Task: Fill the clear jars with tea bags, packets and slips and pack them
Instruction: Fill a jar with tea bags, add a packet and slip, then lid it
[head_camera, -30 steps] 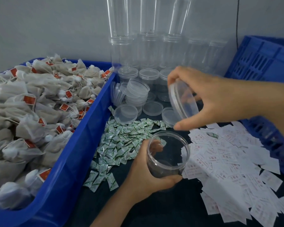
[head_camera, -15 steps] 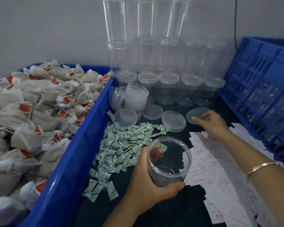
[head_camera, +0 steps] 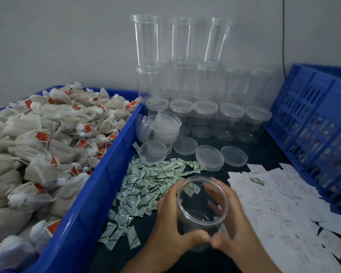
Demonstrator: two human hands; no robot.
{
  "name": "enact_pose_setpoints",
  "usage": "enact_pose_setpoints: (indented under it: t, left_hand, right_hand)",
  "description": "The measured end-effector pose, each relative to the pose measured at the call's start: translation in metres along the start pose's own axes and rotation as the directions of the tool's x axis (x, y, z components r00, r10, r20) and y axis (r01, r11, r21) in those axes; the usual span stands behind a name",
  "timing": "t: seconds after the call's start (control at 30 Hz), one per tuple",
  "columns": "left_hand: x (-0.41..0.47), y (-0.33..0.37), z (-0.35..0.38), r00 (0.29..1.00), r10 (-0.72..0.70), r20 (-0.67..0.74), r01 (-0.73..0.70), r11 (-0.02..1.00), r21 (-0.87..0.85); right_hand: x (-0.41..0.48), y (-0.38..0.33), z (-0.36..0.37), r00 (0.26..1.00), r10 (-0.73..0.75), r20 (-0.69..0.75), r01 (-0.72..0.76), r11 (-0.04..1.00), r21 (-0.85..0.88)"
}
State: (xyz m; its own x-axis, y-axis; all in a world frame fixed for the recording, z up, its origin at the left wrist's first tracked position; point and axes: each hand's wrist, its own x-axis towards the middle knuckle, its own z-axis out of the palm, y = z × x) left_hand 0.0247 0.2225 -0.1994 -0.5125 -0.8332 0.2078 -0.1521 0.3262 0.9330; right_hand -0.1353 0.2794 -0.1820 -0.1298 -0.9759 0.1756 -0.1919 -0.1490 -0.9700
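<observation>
Both hands are on the clear jar [head_camera: 202,203] now. The left hand [head_camera: 169,219] has kept its hold on the jar's left wall, fingers curled round the far side and thumb at the near side. The right hand [head_camera: 232,233], which half a second ago was stretched out to the far right, setting a lid down, has come back. It wraps the right wall, fingers bent over the far rim, and its thumb meets the left thumb at the near side. So both are clamped on the jar.

The jar stands upright, mouth open, at near centre, between the packets and the slips. I cannot tell whether its base rests on the dark table [head_camera: 264,150]. Inside it looks empty.

The lid [head_camera: 234,155] that hand was holding a second ago lies flat on the table, the rightmost of the loose lids in the row beyond the jar.

Green-and-white packets [head_camera: 146,184] lie scattered left of the jar, beside the blue tub [head_camera: 98,194] heaped with tea bags [head_camera: 47,144]. White slips [head_camera: 283,203] spread out to the right, up to the blue crate [head_camera: 313,125].

Far back, lidded jars [head_camera: 205,115] stand in a row in front of stacked jars [head_camera: 185,81] against the wall.
</observation>
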Motion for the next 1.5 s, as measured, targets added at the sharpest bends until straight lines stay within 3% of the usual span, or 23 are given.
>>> enact_pose_setpoints:
  t: [0.03, 0.1, 0.17, 0.27, 0.33, 0.4, 0.43, 0.53, 0.63, 0.77, 0.97, 1.07, 1.23, 1.27, 1.3, 1.37, 1.43, 1.5]
  left_hand:
    - [-0.003, 0.010, -0.005, 1.000, -0.009, 0.028, 0.009, 1.000, 0.005]
    - [-0.010, 0.035, -0.017, 0.999, 0.038, 0.020, -0.039, 0.998, 0.050]
    - [-0.015, 0.069, -0.034, 0.977, 0.208, -0.053, -0.188, 0.947, 0.261]
    - [-0.009, 0.109, -0.069, 0.848, 0.529, -0.022, -0.385, 0.645, 0.661]
    - [0.010, 0.123, -0.102, 0.832, 0.555, 0.021, -0.356, 0.503, 0.788]
    - [0.040, 0.121, -0.135, 0.872, 0.490, -0.002, -0.243, 0.437, 0.866]
    - [0.057, 0.113, -0.150, 0.909, 0.415, -0.049, -0.160, 0.455, 0.876]
    - [0.099, 0.067, -0.191, 0.966, 0.071, -0.249, 0.178, 0.514, 0.839]
    - [0.111, 0.015, -0.212, 0.940, -0.179, -0.291, 0.336, 0.320, 0.886]
    - [0.114, -0.027, -0.213, 0.870, -0.451, -0.199, 0.244, 0.044, 0.969]
    - [0.114, -0.025, -0.207, 0.877, -0.453, -0.158, 0.214, 0.076, 0.974]
    - [0.112, -0.026, -0.203, 0.890, -0.436, -0.136, 0.145, -0.014, 0.989]
    - [0.113, -0.018, -0.199, 0.968, -0.201, -0.150, 0.134, -0.091, 0.987]
    - [0.115, -0.011, -0.199, 0.973, -0.142, -0.183, 0.176, -0.058, 0.983]
    - [0.116, -0.003, -0.199, 0.968, -0.091, -0.235, 0.239, 0.039, 0.970]
    - [0.116, 0.013, -0.199, 0.938, -0.007, -0.347, 0.323, 0.383, 0.865]
    - [0.112, 0.034, -0.197, 0.912, 0.038, -0.408, 0.256, 0.726, 0.638]
    - [0.104, 0.056, -0.193, 0.926, 0.046, -0.376, 0.101, 0.926, 0.364]
  right_hand:
    - [-0.007, 0.001, 0.011, 0.998, -0.048, 0.039, 0.049, 0.998, -0.024]
    - [-0.016, 0.003, 0.025, 1.000, -0.012, 0.014, 0.012, 1.000, 0.003]
    - [-0.015, 0.009, 0.034, 0.998, -0.053, -0.017, 0.053, 0.999, -0.004]
    - [-0.009, 0.020, 0.039, 0.995, -0.092, -0.028, 0.091, 0.996, -0.021]
    - [-0.009, 0.023, 0.043, 0.994, -0.107, -0.018, 0.106, 0.994, -0.011]
    - [-0.008, 0.024, 0.046, 0.995, -0.097, -0.014, 0.097, 0.995, 0.009]
    - [-0.008, 0.024, 0.047, 0.995, -0.093, -0.019, 0.093, 0.996, 0.016]
    - [-0.008, 0.024, 0.047, 0.996, -0.083, -0.030, 0.084, 0.996, 0.023]
    - [-0.008, 0.027, 0.047, 0.996, -0.084, -0.024, 0.084, 0.996, 0.026]
    - [-0.005, 0.028, 0.045, 0.995, -0.097, -0.033, 0.097, 0.995, 0.000]
    - [-0.007, 0.030, 0.046, 0.995, -0.091, -0.037, 0.090, 0.996, -0.020]
    - [-0.008, 0.031, 0.046, 0.995, -0.088, -0.036, 0.086, 0.996, -0.034]
    - [-0.008, 0.033, 0.043, 0.997, -0.075, -0.035, 0.073, 0.996, -0.053]
    - [-0.008, 0.034, 0.043, 0.997, -0.073, -0.034, 0.071, 0.996, -0.054]
    - [-0.008, 0.034, 0.042, 0.997, -0.074, -0.033, 0.072, 0.996, -0.055]
    - [-0.007, 0.033, 0.043, 0.997, -0.074, -0.030, 0.072, 0.996, -0.052]
    - [-0.007, 0.033, 0.044, 0.997, -0.068, -0.029, 0.066, 0.997, -0.048]
    - [-0.007, 0.033, 0.043, 0.998, -0.056, -0.035, 0.054, 0.997, -0.048]
